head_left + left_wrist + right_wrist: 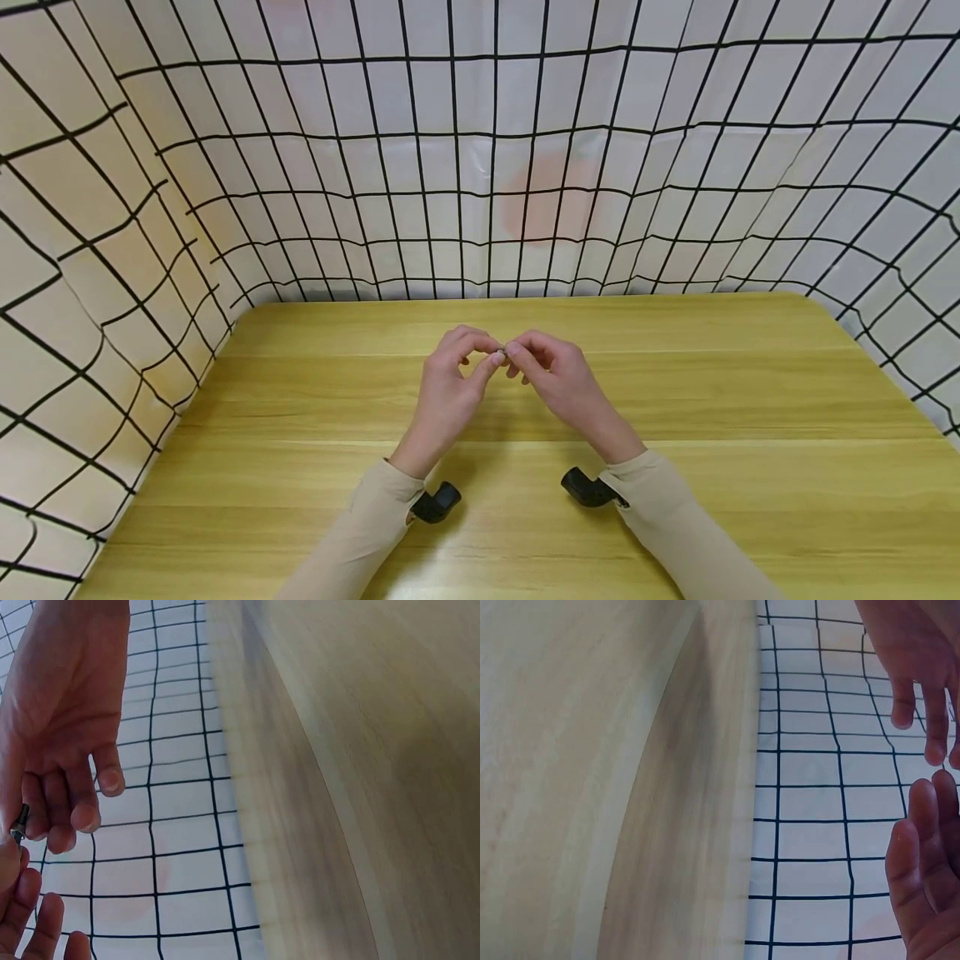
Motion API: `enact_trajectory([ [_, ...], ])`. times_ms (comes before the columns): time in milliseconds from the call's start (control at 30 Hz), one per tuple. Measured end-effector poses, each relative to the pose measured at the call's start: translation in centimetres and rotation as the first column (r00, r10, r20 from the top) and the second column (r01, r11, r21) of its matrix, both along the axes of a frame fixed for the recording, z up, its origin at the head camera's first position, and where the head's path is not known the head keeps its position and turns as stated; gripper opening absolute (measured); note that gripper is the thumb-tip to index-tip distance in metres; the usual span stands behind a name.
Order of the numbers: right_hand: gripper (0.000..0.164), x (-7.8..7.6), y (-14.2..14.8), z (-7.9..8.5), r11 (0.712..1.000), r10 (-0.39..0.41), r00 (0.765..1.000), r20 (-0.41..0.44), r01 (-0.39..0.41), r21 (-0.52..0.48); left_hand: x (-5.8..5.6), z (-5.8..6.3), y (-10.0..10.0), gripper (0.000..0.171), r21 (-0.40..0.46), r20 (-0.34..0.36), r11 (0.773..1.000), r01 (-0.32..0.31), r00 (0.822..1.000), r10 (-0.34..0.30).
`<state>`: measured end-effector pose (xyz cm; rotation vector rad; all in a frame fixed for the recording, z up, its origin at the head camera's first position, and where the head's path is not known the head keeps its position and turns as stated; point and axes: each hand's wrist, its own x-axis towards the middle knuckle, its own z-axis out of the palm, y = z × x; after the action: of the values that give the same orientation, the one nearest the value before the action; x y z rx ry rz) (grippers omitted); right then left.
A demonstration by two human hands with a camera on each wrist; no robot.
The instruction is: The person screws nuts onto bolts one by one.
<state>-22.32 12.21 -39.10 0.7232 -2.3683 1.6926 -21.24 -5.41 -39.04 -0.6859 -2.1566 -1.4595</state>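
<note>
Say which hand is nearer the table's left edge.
Left. The left hand is well to the right of the table's left edge; the right hand is farther right, beyond the left hand.

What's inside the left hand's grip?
A small metallic piece, dark toward one end, shinier toward the other, pinched by the left hand. The right hand pinches it too. The hands cover the rest; its full shape can't be told.

The head view is bright, with soft shadows on the table (pixel 300 400), while both wrist views are dimmer.
</note>
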Motion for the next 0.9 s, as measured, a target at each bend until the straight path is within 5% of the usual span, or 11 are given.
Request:
enact_trajectory([
  [200,0.02,0.0,0.3,0.0,1.0,-0.002,1.0,0.006,0.002,0.008,-0.1,0.1,-0.1,0.004,0.027,-0.014,1.0,-0.011,1.0,0.012],
  [400,0.018,0.0,0.4,0.6,0.999,-0.002,0.995,-0.096,0.006,0.042,-0.1,0.2,-0.3,0.003,0.04,0.016,0.999,-0.019,1.0,0.018],
  [700,0.019,1.7,-0.3,3.3,0.999,0.028,0.982,-0.185,-0.019,0.05,-0.2,0.2,-0.3,0.005,0.037,0.019,0.999,-0.009,1.0,0.009],
  [900,0.018,0.8,0.1,2.0,0.999,0.027,0.983,-0.181,-0.017,0.052,-0.2,0.2,-0.3,0.005,0.041,0.021,0.999,-0.002,1.0,0.001],
])
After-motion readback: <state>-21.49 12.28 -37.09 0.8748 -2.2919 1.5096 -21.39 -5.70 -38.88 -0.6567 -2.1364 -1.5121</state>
